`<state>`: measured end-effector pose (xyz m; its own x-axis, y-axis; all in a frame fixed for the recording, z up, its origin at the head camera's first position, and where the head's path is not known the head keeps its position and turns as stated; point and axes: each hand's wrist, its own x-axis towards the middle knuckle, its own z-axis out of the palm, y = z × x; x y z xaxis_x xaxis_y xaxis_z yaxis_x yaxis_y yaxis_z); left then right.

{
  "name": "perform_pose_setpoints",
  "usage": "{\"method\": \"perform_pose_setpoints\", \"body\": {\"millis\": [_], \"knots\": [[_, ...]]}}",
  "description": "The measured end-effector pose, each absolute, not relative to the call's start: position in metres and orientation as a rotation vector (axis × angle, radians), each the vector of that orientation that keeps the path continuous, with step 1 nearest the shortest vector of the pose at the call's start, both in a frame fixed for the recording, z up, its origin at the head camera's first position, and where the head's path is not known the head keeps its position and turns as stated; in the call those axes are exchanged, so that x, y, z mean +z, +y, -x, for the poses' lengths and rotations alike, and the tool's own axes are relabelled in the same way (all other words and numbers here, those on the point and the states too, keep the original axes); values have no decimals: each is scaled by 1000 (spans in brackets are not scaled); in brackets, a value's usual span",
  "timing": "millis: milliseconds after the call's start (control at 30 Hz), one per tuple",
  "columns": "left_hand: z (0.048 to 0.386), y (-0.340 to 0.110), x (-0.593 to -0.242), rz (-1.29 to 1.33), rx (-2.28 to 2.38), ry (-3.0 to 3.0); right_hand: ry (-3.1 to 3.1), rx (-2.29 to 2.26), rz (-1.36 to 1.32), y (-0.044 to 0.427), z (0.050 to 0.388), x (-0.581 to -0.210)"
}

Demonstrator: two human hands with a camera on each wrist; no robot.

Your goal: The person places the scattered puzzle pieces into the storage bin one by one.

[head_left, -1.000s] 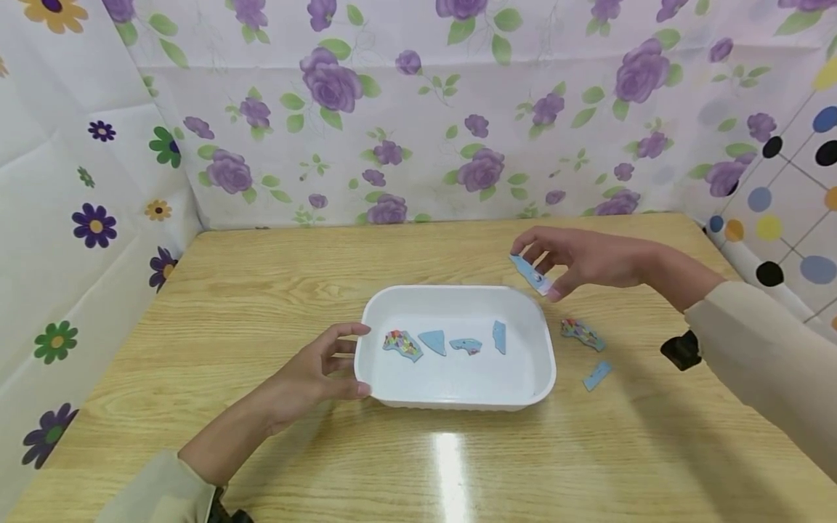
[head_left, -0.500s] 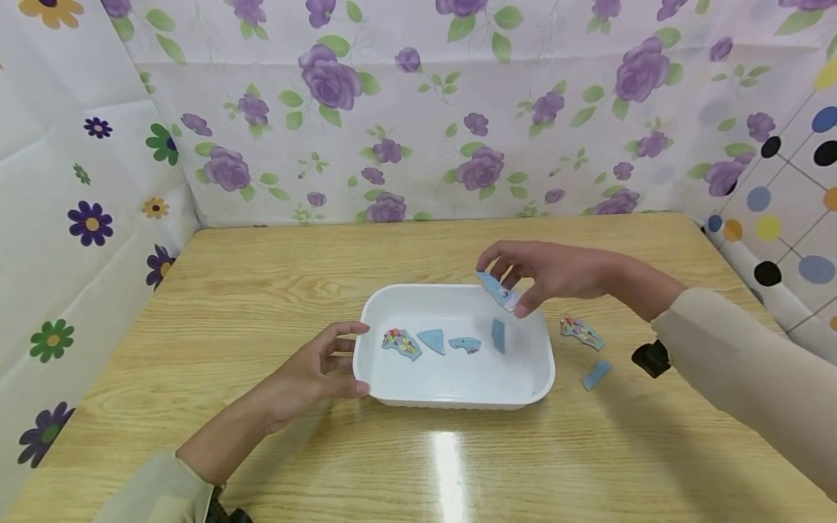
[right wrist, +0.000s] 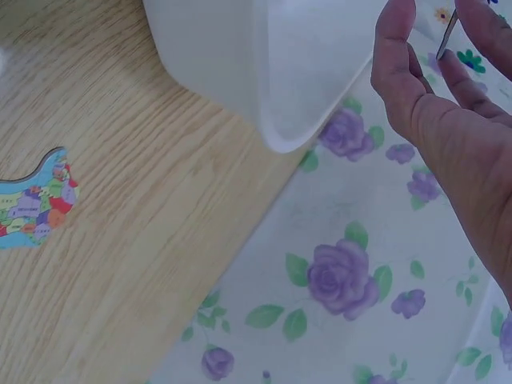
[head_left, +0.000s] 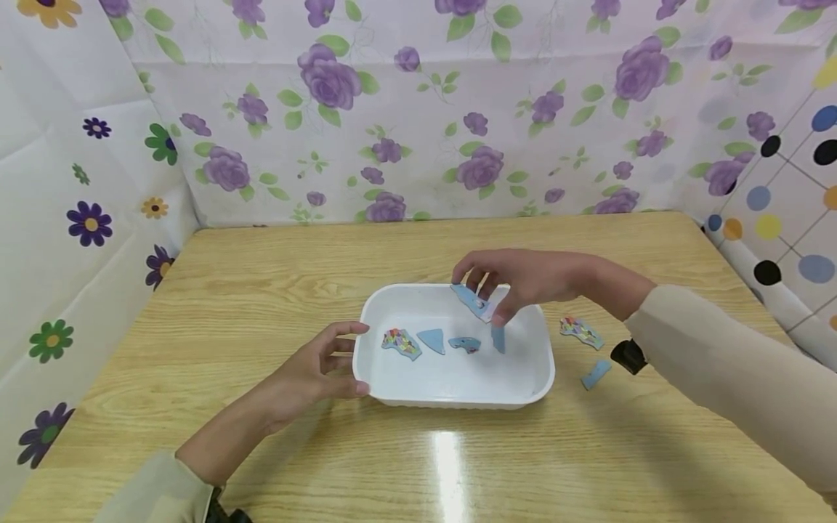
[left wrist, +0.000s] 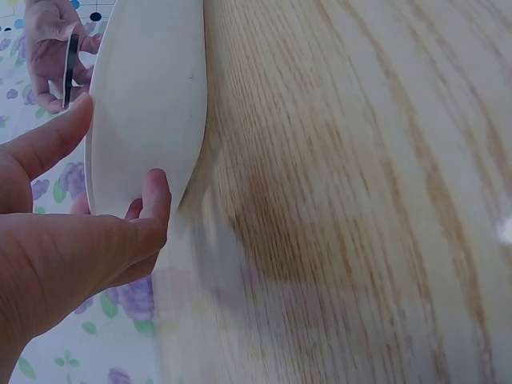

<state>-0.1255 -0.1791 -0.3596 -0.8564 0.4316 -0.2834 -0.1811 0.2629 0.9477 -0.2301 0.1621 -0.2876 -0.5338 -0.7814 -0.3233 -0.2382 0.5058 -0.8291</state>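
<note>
Light-blue piece [head_left: 470,300] is pinched between the thumb and fingertips of the right grip [head_left: 526,279], tilted over the far side of the white tray [head_left: 451,382]. Below and left of that grip, four loose pieces [head_left: 432,340] lie on the tray's floor, and to its right two more pieces [head_left: 583,332] rest on the table [head_left: 275,272]. Spread wide, the left grip [head_left: 315,373] holds the tray's left end, well apart from the pinched piece.
</note>
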Motion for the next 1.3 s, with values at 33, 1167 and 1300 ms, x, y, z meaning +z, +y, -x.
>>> {"method": "perform_pose_setpoints", "body": {"millis": [33,1167,1300], "knots": [[125,-179,-360,-225,1634,2043,2032,-969,825,160,229,-287],[125,-178,-358,-202,1631,2047,2026,-686,915,98,204,-293],[126,-178,-359,-202,1633,2047,2043,-637,918,94,202,-295]]}}
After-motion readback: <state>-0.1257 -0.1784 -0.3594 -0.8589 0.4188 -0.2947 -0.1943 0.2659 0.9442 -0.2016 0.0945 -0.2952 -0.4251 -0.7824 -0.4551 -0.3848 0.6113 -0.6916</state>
